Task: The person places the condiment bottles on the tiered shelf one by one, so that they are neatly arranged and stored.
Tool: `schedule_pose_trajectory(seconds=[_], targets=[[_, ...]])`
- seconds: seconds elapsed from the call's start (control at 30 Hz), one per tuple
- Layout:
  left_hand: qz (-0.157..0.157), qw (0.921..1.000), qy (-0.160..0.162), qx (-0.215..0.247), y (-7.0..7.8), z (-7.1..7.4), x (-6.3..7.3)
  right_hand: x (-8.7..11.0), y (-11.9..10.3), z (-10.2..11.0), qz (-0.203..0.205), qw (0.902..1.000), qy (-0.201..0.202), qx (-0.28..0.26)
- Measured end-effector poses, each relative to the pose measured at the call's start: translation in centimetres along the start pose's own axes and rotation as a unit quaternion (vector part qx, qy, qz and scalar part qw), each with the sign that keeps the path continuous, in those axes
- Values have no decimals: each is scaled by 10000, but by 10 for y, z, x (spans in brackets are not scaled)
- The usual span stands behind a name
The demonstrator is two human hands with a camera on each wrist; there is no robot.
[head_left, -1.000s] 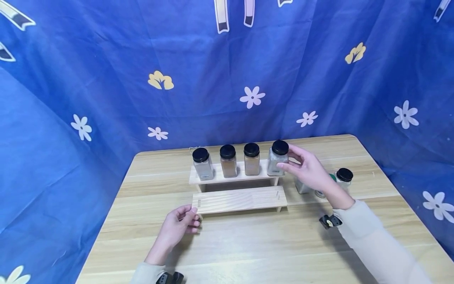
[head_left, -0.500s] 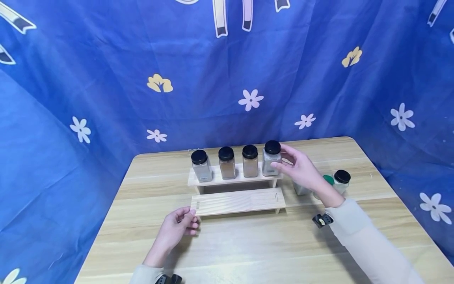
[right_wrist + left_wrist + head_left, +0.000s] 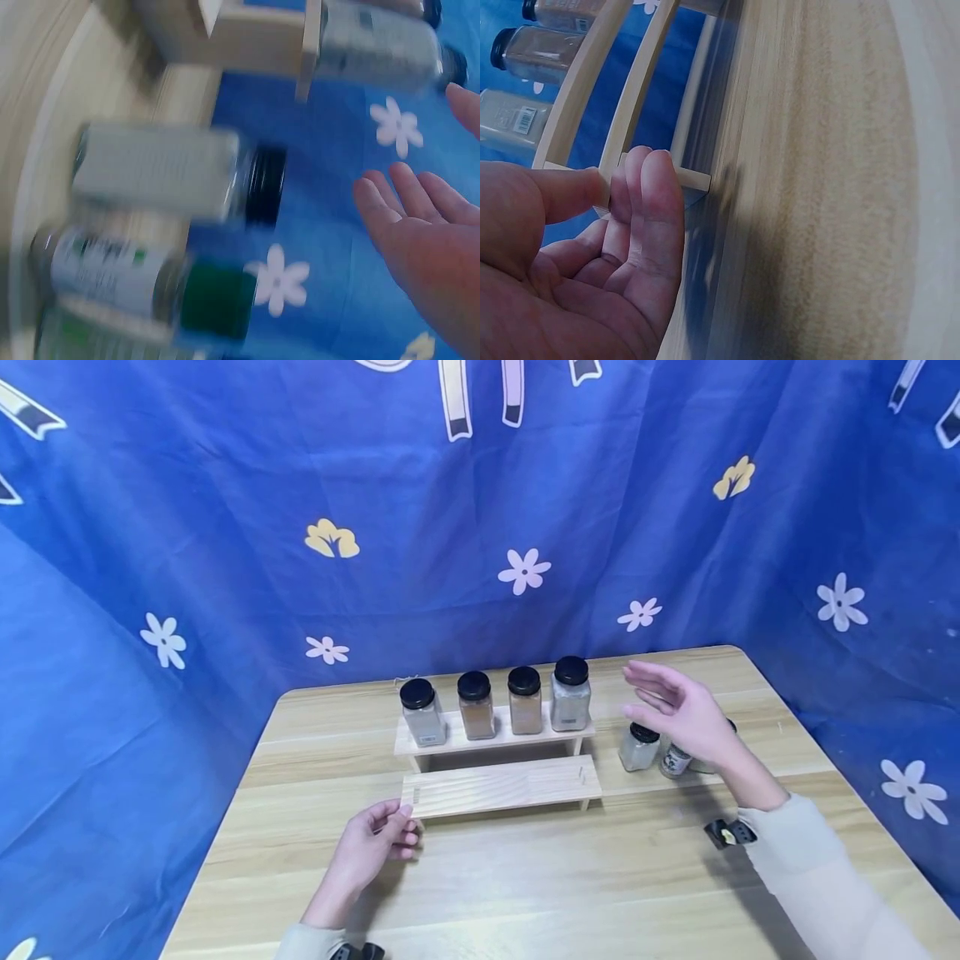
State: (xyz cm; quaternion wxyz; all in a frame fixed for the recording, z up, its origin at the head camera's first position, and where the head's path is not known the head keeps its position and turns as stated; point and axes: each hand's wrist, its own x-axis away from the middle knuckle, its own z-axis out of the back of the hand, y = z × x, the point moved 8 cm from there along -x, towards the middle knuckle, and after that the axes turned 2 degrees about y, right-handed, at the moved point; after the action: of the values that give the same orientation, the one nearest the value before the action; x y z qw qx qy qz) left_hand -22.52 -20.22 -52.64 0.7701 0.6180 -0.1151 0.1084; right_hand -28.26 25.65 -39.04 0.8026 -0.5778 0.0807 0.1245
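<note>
A pale two-tier wooden rack point(image 3: 502, 787) stands on the table. Its upper tier carries a row of several black-lidded spice jars, the rightmost jar point(image 3: 571, 703) filled with pale contents. At the left end of the lower tier, my left hand point(image 3: 372, 843) pinches the board's corner between thumb and fingers; the left wrist view shows the thumb point(image 3: 574, 193) against the wood. My right hand point(image 3: 686, 714) is in the air right of the rack, fingers loosely extended and holding nothing. Below it on the table are a black-lidded jar point(image 3: 640, 748) and a green-capped jar point(image 3: 142, 277).
A further jar point(image 3: 701, 767) on the right is mostly hidden by the right hand and wrist. Behind the wooden table point(image 3: 525, 893) hangs a blue patterned cloth point(image 3: 420, 602), which also covers both sides.
My right hand has let go of the rightmost jar on the upper tier and moved away to the right. That jar shifted slightly left earlier. The left hand keeps its hold on the rack.
</note>
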Motion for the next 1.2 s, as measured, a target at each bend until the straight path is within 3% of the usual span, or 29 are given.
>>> schedule_pose_trajectory(seconds=[0.3,0.47,0.77,0.97,1.2], targets=[[10,10000,-35,-39,0,0,3,37,28,74,101,9941,1082,-25],[17,10000,-17,-26,1,-1,4,55,48,98,-188,9918,1264,-14],[17,10000,20,-38,3,-1,6,75,94,100,-700,9931,716,614],[10,10000,53,-45,4,0,6,80,114,97,-839,9928,654,551],[-25,10000,55,-34,3,0,5,85,129,93,-976,9933,618,82]])
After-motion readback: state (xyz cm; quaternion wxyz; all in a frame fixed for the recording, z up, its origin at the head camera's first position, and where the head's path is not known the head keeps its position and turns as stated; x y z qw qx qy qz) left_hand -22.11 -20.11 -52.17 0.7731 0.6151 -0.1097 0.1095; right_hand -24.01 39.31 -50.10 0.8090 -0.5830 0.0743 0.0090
